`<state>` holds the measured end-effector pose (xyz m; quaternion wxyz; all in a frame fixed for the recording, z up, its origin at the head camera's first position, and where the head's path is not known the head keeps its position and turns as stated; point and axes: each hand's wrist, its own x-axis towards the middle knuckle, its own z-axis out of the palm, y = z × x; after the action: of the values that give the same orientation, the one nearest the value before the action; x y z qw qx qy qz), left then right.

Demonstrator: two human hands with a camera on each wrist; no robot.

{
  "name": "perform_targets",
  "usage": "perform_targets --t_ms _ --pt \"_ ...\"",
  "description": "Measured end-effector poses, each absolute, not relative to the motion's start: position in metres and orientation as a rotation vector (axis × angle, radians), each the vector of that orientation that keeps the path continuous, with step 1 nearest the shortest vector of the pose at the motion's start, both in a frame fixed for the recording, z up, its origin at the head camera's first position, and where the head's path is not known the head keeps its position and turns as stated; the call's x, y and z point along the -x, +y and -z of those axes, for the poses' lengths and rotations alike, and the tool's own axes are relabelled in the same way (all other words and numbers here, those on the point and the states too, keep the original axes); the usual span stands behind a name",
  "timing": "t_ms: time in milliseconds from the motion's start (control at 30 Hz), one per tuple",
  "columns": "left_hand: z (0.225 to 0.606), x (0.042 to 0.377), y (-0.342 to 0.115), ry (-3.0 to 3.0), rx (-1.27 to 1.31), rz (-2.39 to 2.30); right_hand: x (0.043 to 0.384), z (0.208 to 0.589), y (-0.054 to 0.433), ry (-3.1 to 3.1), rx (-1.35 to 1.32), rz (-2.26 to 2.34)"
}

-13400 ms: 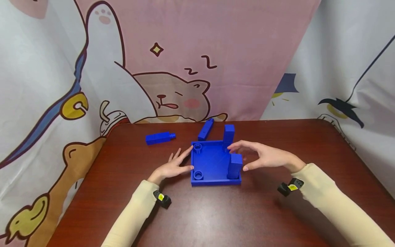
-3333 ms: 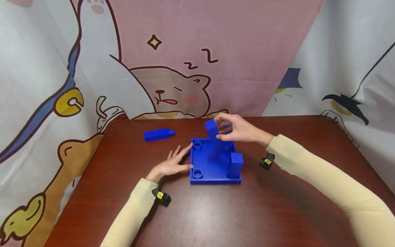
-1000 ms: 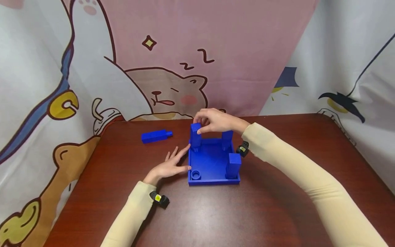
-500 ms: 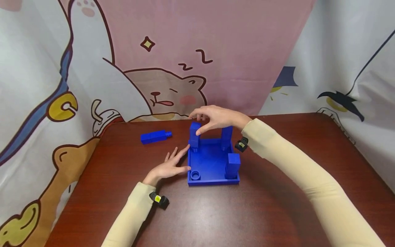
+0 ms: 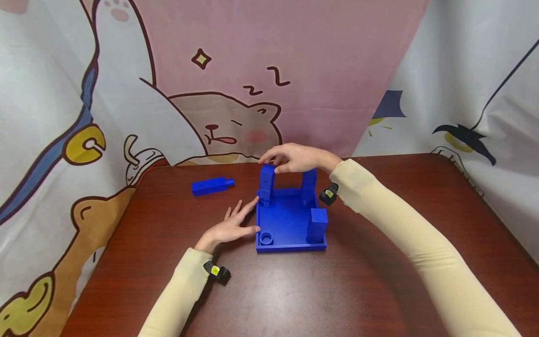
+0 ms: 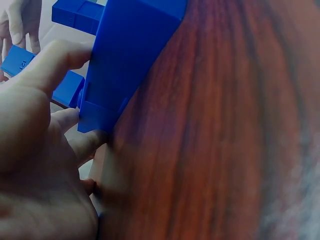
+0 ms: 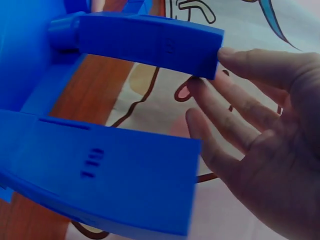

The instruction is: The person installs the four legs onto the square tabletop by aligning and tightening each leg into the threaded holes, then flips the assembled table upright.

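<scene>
A square blue tray (image 5: 288,220) with low walls lies on the table. Two blue posts stand along its right side, the near one (image 5: 317,224) and the far one (image 5: 309,186). At the far left corner rises another blue post (image 5: 266,184), its foot at the socket there. Thumb and fingertips of my right hand (image 5: 294,157) lightly pinch this post's top; the right wrist view shows them at opposite edges of its end. The near left round socket (image 5: 266,238) holds no post. With fingers spread, my left hand (image 5: 227,230) touches the tray's left wall.
Another blue post (image 5: 212,186) with a narrow stepped end lies on its side, left of the tray and beyond my left hand. A patterned cloth (image 5: 328,79) hangs behind the brown wooden table (image 5: 290,295).
The post that lay behind the tray now stands at its far left corner. My right hand has moved left to it, lately shifting its hold at the top. The left hand stays put.
</scene>
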<state>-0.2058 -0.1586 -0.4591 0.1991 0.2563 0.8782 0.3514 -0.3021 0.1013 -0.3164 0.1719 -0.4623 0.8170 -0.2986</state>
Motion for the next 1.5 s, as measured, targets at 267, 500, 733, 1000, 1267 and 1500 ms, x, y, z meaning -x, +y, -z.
perform_targets --t_ms 267,500,733,1000,1267,1500 --pt "0.459 0.206 -0.159 2.457 -0.715 -0.98 0.305 0.328 0.095 2.368 1.311 0.897" --pt "0.459 0.206 -0.158 2.466 -0.713 -0.968 0.302 0.336 0.089 2.492 1.267 0.905" --pt "0.459 0.207 -0.158 2.472 -0.715 -0.961 0.299 0.335 0.087 2.501 1.234 0.874" --pt "0.458 0.207 -0.159 2.467 -0.727 -0.974 0.302 0.328 0.098 2.283 1.267 0.916" --pt "0.458 0.207 -0.159 2.472 -0.731 -0.97 0.304 0.33 0.099 2.229 1.35 0.93" --pt "0.458 0.205 -0.158 2.459 -0.732 -0.996 0.301 0.331 0.093 2.312 1.291 0.934"
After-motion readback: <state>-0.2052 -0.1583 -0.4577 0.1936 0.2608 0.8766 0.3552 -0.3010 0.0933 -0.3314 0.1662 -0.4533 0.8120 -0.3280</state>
